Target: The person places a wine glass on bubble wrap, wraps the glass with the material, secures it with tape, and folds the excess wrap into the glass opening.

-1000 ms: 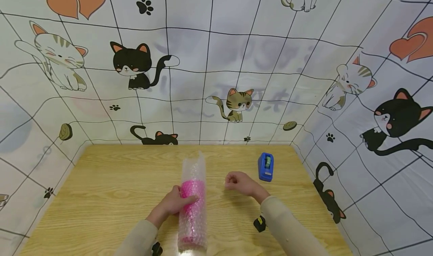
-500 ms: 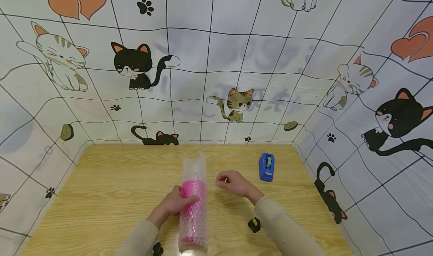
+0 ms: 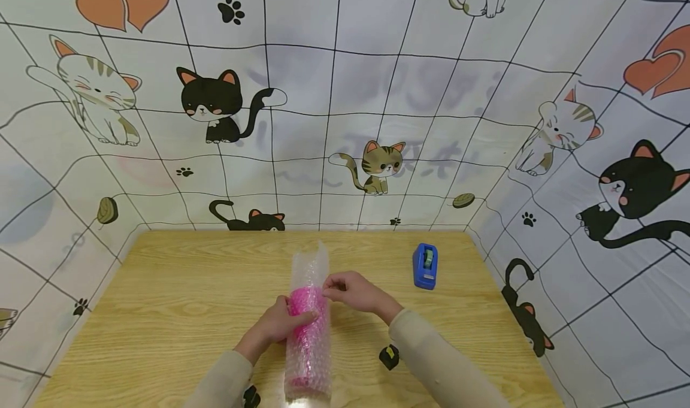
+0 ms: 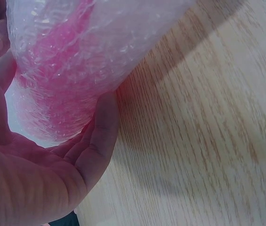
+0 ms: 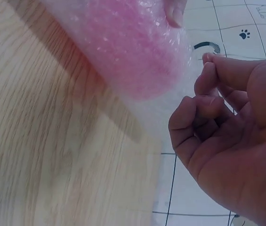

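Note:
A long pink cylinder-like bundle in clear bubble wrap (image 3: 307,351) lies on the wooden table, its far end a flattened, empty length of wrap. My left hand (image 3: 276,322) holds it from the left, thumb over the top; the left wrist view shows the fingers (image 4: 105,117) curled under the wrap's side. At the bundle's right edge is my right hand (image 3: 353,291), thumb and forefinger pinched together and the other fingers curled. In the right wrist view its fingertips (image 5: 209,59) are close to the wrap. What they pinch appears to be a small, nearly invisible bit of clear tape.
A blue tape dispenser (image 3: 425,266) stands at the back right of the table (image 3: 178,300). Small black wrist devices (image 3: 389,356) sit under both forearms. Cloth walls with a cat print (image 3: 383,162) border the table's back and sides.
My right hand has moved left from beside the tape dispenser to the bundle's right edge, fingers still pinched. My left hand and the bundle have stayed in place.

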A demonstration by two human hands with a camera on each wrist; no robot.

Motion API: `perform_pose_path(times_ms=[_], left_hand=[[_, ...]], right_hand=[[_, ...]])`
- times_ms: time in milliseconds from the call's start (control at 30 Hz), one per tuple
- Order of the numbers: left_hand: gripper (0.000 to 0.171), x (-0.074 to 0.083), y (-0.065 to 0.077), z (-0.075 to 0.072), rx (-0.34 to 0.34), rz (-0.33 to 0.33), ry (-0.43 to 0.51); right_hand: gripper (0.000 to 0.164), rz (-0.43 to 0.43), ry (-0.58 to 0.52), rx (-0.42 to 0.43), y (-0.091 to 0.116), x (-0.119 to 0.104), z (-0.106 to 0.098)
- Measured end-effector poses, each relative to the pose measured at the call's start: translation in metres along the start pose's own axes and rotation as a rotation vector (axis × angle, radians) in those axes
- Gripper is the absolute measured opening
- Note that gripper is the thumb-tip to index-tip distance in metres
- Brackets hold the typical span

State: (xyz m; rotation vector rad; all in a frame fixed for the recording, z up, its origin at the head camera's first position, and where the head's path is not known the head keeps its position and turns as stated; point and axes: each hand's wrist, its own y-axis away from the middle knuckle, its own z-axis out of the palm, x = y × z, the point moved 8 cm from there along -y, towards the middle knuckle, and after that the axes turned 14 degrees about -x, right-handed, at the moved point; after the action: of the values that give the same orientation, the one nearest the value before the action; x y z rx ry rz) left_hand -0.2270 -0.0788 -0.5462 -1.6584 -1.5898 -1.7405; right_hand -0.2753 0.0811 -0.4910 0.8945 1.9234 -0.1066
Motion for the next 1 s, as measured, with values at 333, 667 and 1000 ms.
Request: perform_pose_path(times_ms=[333,667,1000], left_hand=[[0.089,0.003,0.000,-0.001,0.004,0.016,-0.028],[0.093,0.003,0.000,-0.001,0.002,0.020,-0.022],[0.089,0.003,0.000,-0.002,0.023,0.031,-0.028]], right_hand=[[0.014,0.101,0.054,0.011,-0.019,-0.017,0.006],[0.017,0.185,0.132,0.035,-0.027,-0.024,0.008],[0.048,0.244,0.211,0.063,-0.037,-0.030,0.009]])
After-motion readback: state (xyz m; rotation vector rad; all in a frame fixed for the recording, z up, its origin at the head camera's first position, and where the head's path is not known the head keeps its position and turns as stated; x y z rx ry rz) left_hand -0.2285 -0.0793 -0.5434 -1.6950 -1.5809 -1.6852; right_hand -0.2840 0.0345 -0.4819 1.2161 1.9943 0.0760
